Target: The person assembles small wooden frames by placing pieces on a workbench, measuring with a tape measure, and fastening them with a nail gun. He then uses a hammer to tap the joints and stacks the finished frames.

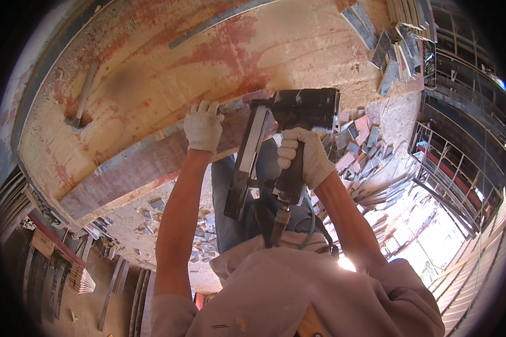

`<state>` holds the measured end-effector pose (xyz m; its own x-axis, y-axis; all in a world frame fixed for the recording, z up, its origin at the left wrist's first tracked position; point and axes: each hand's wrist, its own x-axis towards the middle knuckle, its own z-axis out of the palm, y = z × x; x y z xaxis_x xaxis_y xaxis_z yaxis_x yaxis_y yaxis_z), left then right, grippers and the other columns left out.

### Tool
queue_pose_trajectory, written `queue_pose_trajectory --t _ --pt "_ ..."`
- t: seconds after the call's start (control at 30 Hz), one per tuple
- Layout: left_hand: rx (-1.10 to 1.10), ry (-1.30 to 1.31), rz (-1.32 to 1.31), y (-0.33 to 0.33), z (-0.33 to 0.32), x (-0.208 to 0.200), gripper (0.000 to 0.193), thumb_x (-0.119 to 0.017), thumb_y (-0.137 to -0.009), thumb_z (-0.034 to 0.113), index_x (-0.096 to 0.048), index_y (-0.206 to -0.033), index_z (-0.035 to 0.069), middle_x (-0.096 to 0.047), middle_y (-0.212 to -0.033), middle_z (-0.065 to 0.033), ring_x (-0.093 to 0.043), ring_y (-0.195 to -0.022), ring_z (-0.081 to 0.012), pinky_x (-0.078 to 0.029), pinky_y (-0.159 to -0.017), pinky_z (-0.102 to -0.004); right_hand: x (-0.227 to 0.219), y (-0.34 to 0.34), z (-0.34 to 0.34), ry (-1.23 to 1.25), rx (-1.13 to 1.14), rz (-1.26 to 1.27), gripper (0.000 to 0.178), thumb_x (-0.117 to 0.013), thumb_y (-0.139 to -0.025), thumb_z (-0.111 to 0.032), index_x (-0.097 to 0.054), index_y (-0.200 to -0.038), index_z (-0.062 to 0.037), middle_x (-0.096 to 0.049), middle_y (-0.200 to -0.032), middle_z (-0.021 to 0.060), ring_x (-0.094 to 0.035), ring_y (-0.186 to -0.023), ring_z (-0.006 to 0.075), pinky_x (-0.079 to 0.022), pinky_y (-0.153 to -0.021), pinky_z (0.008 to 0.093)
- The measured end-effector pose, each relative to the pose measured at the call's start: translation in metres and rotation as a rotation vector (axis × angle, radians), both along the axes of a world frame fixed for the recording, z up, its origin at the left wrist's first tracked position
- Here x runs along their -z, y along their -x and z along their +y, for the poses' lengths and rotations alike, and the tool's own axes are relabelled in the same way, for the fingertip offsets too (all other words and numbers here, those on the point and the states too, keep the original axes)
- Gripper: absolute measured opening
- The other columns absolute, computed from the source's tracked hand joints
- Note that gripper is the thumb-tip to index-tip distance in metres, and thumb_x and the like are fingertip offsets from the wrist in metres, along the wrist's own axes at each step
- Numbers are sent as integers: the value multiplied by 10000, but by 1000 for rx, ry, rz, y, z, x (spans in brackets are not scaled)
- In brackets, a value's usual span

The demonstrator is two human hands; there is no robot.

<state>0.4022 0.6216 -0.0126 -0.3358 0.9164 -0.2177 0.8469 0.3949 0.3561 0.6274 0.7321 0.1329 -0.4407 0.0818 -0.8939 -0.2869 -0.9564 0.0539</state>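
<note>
Nail gun [305, 109], nose [258, 103] leftward; long magazine [247, 151] slanting toward torso [298, 286].

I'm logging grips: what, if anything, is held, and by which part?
The right hand grips the black pneumatic nail gun by its handle; the left hand touches the long reddish-brown wooden board, its grip unclear.

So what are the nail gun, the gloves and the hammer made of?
The nail gun: probably metal and hard plastic; its dark body has a soft shine and a silvery strip.
The gloves: likely knitted yarn, off-white and matte, with a nubbly surface.
The hammer: perhaps a dull wooden handle, being pale brown; its dark head is maybe metal, too small to tell.
</note>
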Motion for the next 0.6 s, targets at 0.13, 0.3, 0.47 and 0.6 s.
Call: queue_pose_trajectory --t 0.13,0.3,0.47,0.6 --pt "-29 -11 8 -1 -3 2 361 -767 -805 270 -728 -1138 135 -684 -1103 -57 -632 -1054 -302 -519 -907 -447 -3 2 1 -17 -13 21 261 -563 -957 -141 -442 -729 -181 -347 -632 -69 -367 -508 102 -368 -497 300" --pt "18 49 7 2 -1 0 361 -763 -812 278 -719 -1143 141 -680 -1109 -47 -628 -1064 -293 -515 -897 -442 -4 6 1 -21 -33 -36 229 -567 -956 -133 -465 -754 -170 -361 -631 -66 -379 -502 102 -378 -493 304" --pt "85 77 18 4 -1 2 373 -748 -825 285 -697 -1167 143 -673 -1108 -36 -621 -1081 -280 -514 -871 -435 -6 13 1 -35 -59 -62 183 -568 -953 -125 -492 -789 -154 -375 -631 -58 -386 -500 104 -381 -491 307" --pt "125 48 35 5 -3 6 347 -740 -822 283 -685 -1133 139 -661 -1074 -42 -617 -1074 -272 -507 -861 -438 -5 24 0 -34 -67 -100 166 -563 -952 -119 -502 -800 -143 -372 -632 -54 -384 -502 110 -385 -495 316"
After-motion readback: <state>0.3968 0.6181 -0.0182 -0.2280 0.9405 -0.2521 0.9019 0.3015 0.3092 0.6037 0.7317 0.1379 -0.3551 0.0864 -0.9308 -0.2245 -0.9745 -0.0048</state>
